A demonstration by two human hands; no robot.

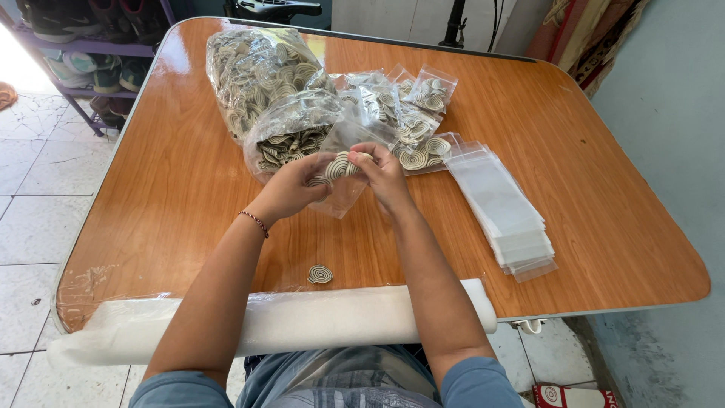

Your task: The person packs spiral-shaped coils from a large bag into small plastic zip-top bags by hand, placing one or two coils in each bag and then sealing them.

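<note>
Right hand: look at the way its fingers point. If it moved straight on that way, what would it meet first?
The right hand points left, toward the left hand. It would probably first meet the spiral discs and small clear bag held between them, then the left hand's fingertips; depth is unclear.

Two big clear bags of spiral discs [260,68] at table's far side, small filled bags [411,113] beside them, stack of empty clear sleeves [502,208] at right

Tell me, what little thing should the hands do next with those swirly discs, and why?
Probably slide the swirly discs down into the small clear bag. Both the left hand and right hand pinch them right at the bag's mouth, and filled bags lie just behind, so dropping them in looks like the likely next move.
</note>
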